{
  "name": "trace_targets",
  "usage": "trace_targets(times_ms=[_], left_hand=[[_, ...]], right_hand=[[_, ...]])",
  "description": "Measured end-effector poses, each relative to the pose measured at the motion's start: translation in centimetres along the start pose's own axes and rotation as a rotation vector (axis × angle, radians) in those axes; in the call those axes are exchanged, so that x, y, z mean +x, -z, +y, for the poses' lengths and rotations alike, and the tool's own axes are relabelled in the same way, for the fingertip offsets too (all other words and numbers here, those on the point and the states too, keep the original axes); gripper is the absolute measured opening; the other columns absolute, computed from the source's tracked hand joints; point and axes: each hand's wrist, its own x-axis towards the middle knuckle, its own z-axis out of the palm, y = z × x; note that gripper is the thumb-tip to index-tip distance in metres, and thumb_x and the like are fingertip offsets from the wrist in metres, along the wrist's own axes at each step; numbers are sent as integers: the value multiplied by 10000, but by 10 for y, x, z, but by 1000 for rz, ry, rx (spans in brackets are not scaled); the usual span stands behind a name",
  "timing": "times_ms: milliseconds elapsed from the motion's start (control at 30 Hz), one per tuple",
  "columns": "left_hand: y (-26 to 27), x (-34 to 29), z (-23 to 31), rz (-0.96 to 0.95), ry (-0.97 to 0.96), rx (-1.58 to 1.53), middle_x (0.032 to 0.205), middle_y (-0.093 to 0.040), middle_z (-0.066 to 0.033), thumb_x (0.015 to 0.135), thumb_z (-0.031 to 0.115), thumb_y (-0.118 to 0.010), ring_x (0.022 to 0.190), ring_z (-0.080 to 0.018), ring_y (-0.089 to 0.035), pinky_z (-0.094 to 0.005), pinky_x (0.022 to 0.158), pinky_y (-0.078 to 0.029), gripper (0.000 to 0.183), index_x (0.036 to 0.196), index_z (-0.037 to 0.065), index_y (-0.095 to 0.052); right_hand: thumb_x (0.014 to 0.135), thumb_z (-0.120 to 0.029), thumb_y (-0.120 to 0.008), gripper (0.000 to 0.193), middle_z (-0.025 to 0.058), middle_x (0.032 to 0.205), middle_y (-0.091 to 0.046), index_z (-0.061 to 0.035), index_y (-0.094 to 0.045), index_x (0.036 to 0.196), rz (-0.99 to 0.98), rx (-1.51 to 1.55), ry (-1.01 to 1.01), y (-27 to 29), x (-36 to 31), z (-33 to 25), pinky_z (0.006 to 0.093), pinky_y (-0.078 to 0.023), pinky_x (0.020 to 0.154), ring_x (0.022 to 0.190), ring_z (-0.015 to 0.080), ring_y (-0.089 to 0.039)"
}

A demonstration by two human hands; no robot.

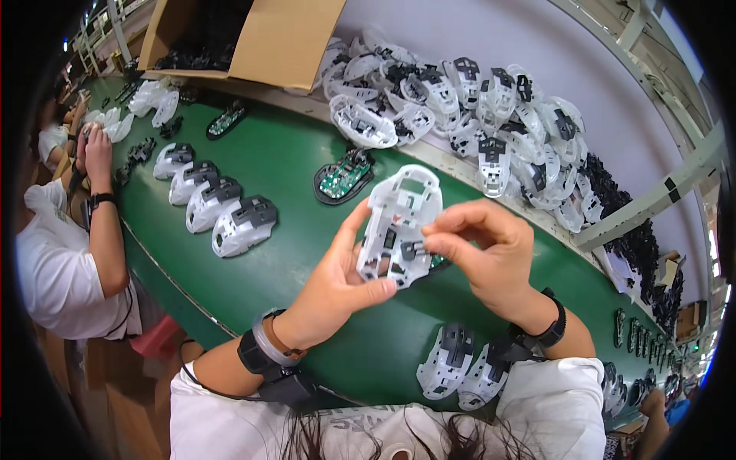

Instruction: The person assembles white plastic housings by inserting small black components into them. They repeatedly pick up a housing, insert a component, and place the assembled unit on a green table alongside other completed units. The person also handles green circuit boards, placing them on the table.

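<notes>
My left hand (326, 280) holds a white plastic mouse shell (410, 201) above the green table, its hollow inside facing up. The thumb presses on the near edge, and the fingers support the shell from the left and below. Over the shell's right side, my right hand (491, 249) pinches a small dark grey plastic part (411, 251) between thumb and index finger. That part lies against the shell's inner face; whether it is seated there I cannot tell. Just beyond the shell, a green circuit board (345, 178) rests in a black mouse base.
White shells with dark tops (205, 201) stand in a row at left, and two more (447, 360) lie near my right forearm. A heap of shells (491, 115) fills the back ledge beside a cardboard box (284, 38). A co-worker's arm (103, 207) is at far left.
</notes>
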Motion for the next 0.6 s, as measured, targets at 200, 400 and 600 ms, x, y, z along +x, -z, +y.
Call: trace_targets(times_ms=[200, 400, 600], left_hand=[[32, 1, 20, -315, 315, -173, 1242, -509, -95, 782, 242, -725, 1034, -189, -595, -313, 799, -544, 819, 1412, 46, -239], [7, -1, 17, -99, 221, -43, 1339, -422, -81, 767, 100, -720, 1159, -207, -517, -370, 884, -513, 920, 1470, 111, -126], [8, -6, 5, -123, 72, -257, 1385, -387, -112, 771, 52, -687, 1255, -238, -437, -410, 1022, -403, 930, 1482, 129, -92]], right_hand=[[711, -1, -734, 144, 76, 772, -649, -10, -647, 825, -237, -315, 391, 4, 14, -11, 292, -483, 576, 641, 204, -597], [673, 42, -731, 192, 72, 745, -631, -19, -640, 830, -68, -376, 469, 0, -3, -9, 307, -474, 566, 638, 219, -593], [642, 29, -762, 213, 60, 715, -624, -27, -643, 810, -66, -437, 499, -9, -4, -1, 309, -433, 589, 633, 206, -587]])
